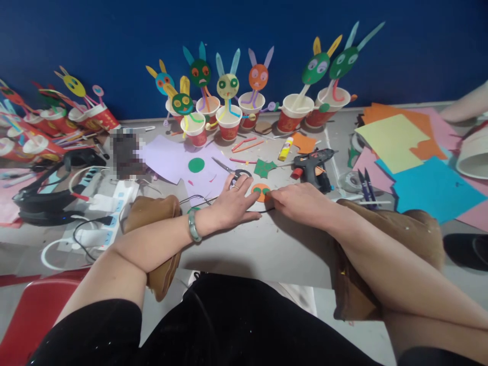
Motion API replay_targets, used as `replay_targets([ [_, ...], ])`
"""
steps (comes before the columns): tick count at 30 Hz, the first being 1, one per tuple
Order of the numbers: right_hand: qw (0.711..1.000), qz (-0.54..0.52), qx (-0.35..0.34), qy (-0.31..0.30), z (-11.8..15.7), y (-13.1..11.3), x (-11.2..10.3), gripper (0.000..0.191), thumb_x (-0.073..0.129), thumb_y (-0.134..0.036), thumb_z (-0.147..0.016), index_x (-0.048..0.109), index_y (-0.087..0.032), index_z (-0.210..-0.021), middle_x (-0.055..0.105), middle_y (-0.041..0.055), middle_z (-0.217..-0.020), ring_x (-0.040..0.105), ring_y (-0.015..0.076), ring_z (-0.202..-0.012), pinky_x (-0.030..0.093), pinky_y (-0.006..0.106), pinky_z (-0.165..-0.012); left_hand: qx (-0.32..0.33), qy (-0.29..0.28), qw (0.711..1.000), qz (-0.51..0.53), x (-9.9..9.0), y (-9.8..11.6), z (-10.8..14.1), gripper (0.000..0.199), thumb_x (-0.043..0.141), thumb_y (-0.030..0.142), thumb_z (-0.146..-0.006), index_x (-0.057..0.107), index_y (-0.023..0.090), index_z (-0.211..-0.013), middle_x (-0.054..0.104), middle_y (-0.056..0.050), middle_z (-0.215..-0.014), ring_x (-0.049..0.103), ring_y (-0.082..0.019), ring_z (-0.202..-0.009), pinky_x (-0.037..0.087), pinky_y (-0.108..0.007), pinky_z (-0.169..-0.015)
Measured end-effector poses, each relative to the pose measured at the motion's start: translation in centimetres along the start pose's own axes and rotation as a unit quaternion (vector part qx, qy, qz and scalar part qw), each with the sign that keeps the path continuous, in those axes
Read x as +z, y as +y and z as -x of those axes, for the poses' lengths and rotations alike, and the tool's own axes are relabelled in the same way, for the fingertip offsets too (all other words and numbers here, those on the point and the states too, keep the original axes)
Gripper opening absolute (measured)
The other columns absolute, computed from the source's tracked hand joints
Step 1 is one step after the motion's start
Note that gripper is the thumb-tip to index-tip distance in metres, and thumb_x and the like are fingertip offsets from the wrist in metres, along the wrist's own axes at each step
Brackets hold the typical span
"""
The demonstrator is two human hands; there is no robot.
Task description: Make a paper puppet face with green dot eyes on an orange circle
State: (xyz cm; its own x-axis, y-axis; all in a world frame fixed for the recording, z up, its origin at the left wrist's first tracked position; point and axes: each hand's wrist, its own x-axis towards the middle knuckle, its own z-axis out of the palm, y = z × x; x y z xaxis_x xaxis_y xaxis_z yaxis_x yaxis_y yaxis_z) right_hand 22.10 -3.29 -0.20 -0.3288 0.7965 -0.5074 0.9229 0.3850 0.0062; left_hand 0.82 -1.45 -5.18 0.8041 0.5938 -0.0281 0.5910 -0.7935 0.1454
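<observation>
An orange paper circle with two small green pieces on it lies on the table between my hands. My left hand rests with fingers spread at the circle's left side, just below the scissors, and holds nothing. My right hand has its fingers curled together at the circle's right edge, by the right green piece; anything between the fingertips is hidden. Behind the circle lies a green paper scrap with a jagged edge. A green circle is on purple paper to the left.
Cups with paper rabbit-like figures stand along the blue wall. A glue gun and glue stick lie behind my right hand. Coloured sheets are at right, a power strip at left. Another person's arm reaches in at right.
</observation>
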Motion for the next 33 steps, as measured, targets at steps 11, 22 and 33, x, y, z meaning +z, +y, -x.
replay_targets([
  [11, 1.000, 0.002, -0.008, 0.021, 0.1, 0.0, 0.1, 0.037, 0.044, -0.023, -0.104, 0.080, -0.021, -0.114, 0.085, 0.0130, -0.112, 0.079, 0.0281, -0.100, 0.044, 0.035, -0.074, 0.000, 0.013, 1.000, -0.004, 0.6, -0.1, 0.1, 0.053, 0.064, 0.055, -0.104, 0.065, 0.018, -0.142, 0.048, -0.026, -0.165, 0.041, -0.043, -0.158, 0.026, -0.072, -0.131],
  [22, 1.000, 0.010, -0.006, 0.012, -0.1, 0.2, 0.6, 0.039, 0.043, -0.023, -0.104, 0.079, -0.020, -0.117, 0.085, 0.0141, -0.106, 0.078, 0.0293, -0.099, 0.042, 0.035, -0.073, 0.006, 0.012, 1.000, -0.006, 0.4, 0.0, -0.1, 0.048, 0.060, 0.052, -0.106, 0.065, 0.016, -0.138, 0.051, -0.024, -0.164, 0.043, -0.041, -0.157, 0.025, -0.067, -0.132],
  [33, 0.986, -0.051, -0.008, 0.161, -1.1, 1.1, 2.2, 0.043, 0.042, -0.038, -0.107, 0.079, -0.019, -0.118, 0.083, 0.0167, -0.109, 0.074, 0.0303, -0.096, 0.044, 0.037, -0.076, -0.087, 0.227, 0.894, 0.377, -2.8, -1.5, -1.0, 0.023, 0.050, 0.041, -0.111, 0.063, 0.022, -0.111, 0.073, -0.007, -0.114, 0.068, -0.020, -0.110, 0.046, -0.041, -0.113],
])
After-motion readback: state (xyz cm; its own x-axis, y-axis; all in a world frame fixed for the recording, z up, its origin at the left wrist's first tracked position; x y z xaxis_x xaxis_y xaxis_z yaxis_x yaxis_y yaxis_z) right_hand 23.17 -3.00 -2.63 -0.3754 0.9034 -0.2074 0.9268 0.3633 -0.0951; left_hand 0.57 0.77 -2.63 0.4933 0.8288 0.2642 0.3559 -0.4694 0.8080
